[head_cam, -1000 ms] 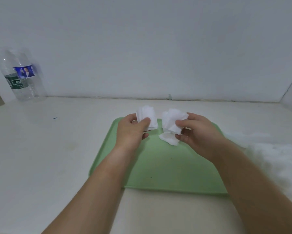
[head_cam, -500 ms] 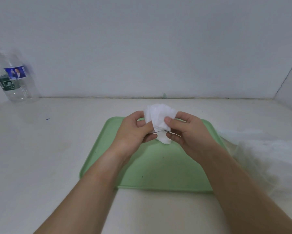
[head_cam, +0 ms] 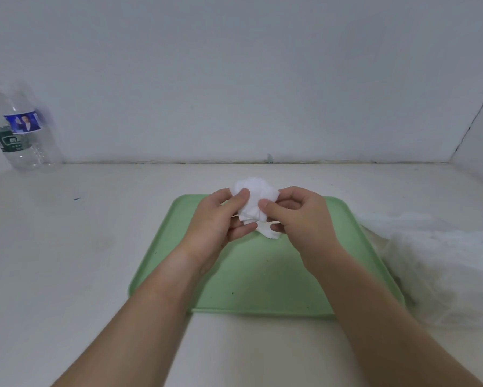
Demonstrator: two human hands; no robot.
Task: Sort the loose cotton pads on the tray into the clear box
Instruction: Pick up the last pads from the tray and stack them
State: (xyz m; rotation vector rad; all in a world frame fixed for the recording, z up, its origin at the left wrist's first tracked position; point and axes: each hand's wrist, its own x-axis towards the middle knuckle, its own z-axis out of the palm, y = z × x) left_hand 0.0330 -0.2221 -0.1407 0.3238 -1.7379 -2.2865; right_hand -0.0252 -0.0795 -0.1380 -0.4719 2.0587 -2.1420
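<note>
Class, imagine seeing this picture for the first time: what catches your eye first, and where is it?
First, the white cotton pads, pinched in a bunch between the left hand and right hand over the far end of the green tray, mid-frame. Then the clear plastic bottle standing far left by the wall, and a hazy translucent mass right of the tray, too blurred to identify.

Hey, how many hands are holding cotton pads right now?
2. The left hand pinches the bunch of cotton pads from its left side and the right hand from its right, above the far end of the green tray. Neither is hidden.
</note>
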